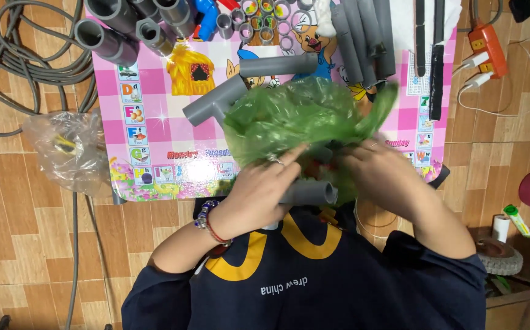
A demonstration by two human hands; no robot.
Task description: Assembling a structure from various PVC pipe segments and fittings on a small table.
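Together, left hand (259,189) and right hand (378,174) clutch a crinkled green plastic bag (301,116).

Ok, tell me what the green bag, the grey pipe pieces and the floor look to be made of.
Green bag: thin plastic film, by its look; translucent, crumpled, glossy creases. Both the left hand and right hand grip it.
Grey pipe pieces: likely rigid plastic; matte, uniform grey, hollow ends with thick walls.
Floor: wood-look tiles or laminate; grain pattern with slight sheen, which one is unclear.

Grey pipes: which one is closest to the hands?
The short grey pipe at the table's near edge, right under the left hand and green bag. The other pipes lie farther up the table.
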